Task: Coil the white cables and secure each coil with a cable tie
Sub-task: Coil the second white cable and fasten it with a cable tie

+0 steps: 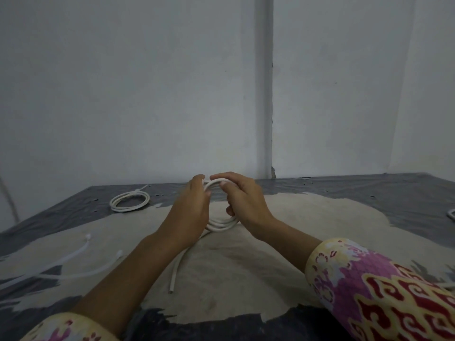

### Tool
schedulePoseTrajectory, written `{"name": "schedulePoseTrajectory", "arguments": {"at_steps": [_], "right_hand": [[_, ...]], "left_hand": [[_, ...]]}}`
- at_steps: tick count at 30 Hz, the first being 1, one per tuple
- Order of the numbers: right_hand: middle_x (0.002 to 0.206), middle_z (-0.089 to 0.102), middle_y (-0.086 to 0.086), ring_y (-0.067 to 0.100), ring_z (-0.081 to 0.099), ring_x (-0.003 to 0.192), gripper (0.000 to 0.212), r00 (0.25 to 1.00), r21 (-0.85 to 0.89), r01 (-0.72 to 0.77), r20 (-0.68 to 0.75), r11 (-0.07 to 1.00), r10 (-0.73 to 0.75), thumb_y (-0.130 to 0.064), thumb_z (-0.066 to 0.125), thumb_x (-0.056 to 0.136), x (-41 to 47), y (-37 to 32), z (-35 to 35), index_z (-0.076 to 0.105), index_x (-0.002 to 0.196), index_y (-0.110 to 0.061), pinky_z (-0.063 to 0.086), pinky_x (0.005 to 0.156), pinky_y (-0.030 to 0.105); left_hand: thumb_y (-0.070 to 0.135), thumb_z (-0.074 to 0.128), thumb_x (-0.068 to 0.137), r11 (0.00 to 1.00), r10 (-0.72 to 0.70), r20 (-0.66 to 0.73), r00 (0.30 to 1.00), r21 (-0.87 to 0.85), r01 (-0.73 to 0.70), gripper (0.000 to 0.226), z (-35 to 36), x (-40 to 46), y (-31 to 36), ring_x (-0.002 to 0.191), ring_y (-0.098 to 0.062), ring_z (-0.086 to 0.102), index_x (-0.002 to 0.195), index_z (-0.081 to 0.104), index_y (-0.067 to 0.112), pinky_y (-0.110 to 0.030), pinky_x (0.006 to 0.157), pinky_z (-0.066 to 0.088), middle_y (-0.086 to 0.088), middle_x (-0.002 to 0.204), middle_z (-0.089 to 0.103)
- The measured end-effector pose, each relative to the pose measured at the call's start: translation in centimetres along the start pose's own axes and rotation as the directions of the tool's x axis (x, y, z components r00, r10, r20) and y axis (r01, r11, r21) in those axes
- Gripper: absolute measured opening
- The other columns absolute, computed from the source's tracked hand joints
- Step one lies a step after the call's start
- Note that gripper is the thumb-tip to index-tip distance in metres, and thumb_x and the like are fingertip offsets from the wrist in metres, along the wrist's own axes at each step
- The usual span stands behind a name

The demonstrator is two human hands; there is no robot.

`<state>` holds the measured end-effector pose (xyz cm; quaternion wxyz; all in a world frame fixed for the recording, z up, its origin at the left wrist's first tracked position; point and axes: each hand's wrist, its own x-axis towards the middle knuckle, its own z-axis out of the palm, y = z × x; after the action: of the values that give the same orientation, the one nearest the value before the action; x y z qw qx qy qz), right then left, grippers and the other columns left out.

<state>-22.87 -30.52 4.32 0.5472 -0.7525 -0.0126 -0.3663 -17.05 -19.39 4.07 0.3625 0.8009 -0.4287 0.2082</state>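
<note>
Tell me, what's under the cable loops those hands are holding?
Under the coil lies the worn pale patch of the table cover, and the cable's loose tail trails toward the person. The left hand and right hand hide the coil's sides.

Both hands, left hand and right hand, grip an upright white cable coil. A tied coil lies at ten o'clock; loose cable ties at eight.

coil in hands: left side hidden behind left hand, top under right hand fingers
loose cable ties: tails run off left edge, blurred
white object at right edge: cropped, can't identify
tied coil: tie head too small to read
</note>
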Motion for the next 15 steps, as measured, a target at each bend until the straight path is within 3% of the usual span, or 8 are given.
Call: {"name": "schedulePoseTrajectory", "arguments": {"at_steps": [3, 6, 10, 15], "right_hand": [[0.071, 0.046, 0.001, 0.011, 0.039, 0.055, 0.015, 0.998, 0.037, -0.062, -0.002, 0.997, 0.063, -0.007, 0.037, 0.094, -0.1, -0.1, 0.2, 0.051, 0.096, -0.008, 0.035, 0.042, 0.019], [0.073, 0.043, 0.003, 0.011, 0.038, 0.056, 0.012, 0.997, 0.007, -0.047, 0.06, 0.999, 0.046, -0.017, 0.037, 0.097, 0.2, -0.3, -0.1, 0.041, 0.087, -0.014, 0.036, 0.041, 0.018], [0.073, 0.053, 0.008, 0.007, 0.045, 0.049, 0.013, 0.988, 0.049, 0.017, 0.155, 0.999, -0.024, -0.028, 0.052, 0.094, 0.3, -0.5, -0.7, 0.046, 0.091, -0.017, 0.041, 0.041, 0.019], [0.081, 0.063, 0.007, 0.013, 0.063, 0.066, 0.008, 0.98, 0.141, 0.045, 0.188, 0.989, -0.071, -0.019, 0.057, 0.091, -0.1, -0.3, -0.4, 0.056, 0.098, -0.015, 0.047, 0.04, 0.022]], "left_hand": [[0.018, 0.032, 0.098, 0.997, 0.009, 0.025, 1.0, 0.075, -0.011, 0.044, 0.0, -0.2, 0.3, 0.119, -0.026, 0.047, 0.14, 0.026, 0.005, -0.028, 0.094, 0.034, -0.016, 0.135, 0.044], [0.021, 0.033, 0.098, 0.989, 0.052, 0.02, 0.998, 0.138, -0.054, 0.04, -0.3, -0.3, 0.6, 0.108, -0.028, 0.052, 0.136, 0.032, 0.007, -0.035, 0.09, 0.04, -0.014, 0.127, 0.045], [0.021, 0.034, 0.097, 0.971, 0.136, -0.05, 0.989, 0.203, -0.123, 0.024, -0.9, -0.2, 1.2, 0.076, -0.029, 0.054, 0.113, 0.047, 0.007, -0.04, 0.066, 0.046, -0.01, 0.098, 0.046], [0.01, 0.042, 0.091, 0.98, 0.109, -0.09, 0.99, 0.175, -0.092, 0.011, -1.0, 0.1, 0.7, 0.074, -0.023, 0.05, 0.099, 0.05, 0.008, -0.034, 0.063, 0.04, -0.004, 0.087, 0.049]]}}
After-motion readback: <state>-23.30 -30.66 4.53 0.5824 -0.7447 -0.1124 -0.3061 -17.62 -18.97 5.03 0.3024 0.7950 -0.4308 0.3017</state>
